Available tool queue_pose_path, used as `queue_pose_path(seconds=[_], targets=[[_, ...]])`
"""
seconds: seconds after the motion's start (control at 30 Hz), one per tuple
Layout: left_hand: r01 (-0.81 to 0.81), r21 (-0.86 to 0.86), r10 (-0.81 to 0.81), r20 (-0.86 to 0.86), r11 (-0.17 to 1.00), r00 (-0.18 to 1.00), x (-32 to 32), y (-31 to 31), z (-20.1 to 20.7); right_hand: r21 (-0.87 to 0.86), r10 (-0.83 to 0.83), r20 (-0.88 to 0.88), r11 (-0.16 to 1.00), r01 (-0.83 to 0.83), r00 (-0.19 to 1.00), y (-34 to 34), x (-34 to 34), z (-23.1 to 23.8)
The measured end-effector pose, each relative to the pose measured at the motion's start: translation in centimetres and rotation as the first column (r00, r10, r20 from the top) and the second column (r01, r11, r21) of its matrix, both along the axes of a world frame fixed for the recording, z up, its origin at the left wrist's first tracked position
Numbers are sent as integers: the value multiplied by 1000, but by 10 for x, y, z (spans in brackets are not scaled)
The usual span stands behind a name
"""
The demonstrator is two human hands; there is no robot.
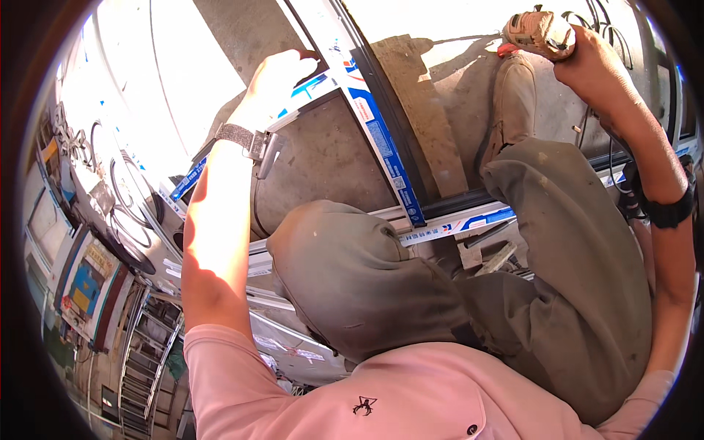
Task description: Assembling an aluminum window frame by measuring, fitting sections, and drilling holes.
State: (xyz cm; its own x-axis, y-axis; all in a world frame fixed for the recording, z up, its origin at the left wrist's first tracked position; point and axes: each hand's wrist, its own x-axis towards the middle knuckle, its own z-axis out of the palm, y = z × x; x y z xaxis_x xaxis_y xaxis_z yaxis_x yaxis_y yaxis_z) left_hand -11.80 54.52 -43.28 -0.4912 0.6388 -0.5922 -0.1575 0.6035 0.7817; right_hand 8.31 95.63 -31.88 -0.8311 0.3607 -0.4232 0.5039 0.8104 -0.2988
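A metal window or door frame (378, 136), its bars covered in blue and white protective film, lies on the ground in front of me. My left hand (281, 75), washed out by sunlight, is at the joint where a short crossbar (312, 89) meets the long bar. Its fingers are curled together; what they hold, if anything, I cannot make out. My right hand (595, 64) is wrapped round a dusty, worn power tool (539, 34), probably a drill or driver, held above my shoe at the upper right. The tool's tip is hard to see.
My shoe (513, 95) stands inside the frame beside a brown board (422, 110). Black cables (605, 29) lie at the upper right. More cables (132, 242), a ladder-like metal rack (147, 359) and a cart or table with a blue item (86, 290) are at the left.
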Motion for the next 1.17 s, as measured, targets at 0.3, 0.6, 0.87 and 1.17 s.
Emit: queue_pose_path(seconds=[0.3,0.6,0.87,1.17], targets=[[263,-351,-313,-91,899,945,8,29,23,101,30,42,994,-34,999,-4,8,7],[313,-390,-403,-172,866,899,17,24,21,-76,-70,23,995,72,997,-5,0,-10],[280,-464,-381,-138,840,914,19,32,44,46,17,118,999,-23,993,-13,-16,-2],[-222,-377,-184,-786,899,590,-25,-49,55,-31,173,-21,984,-174,985,-3,-1,-12]])
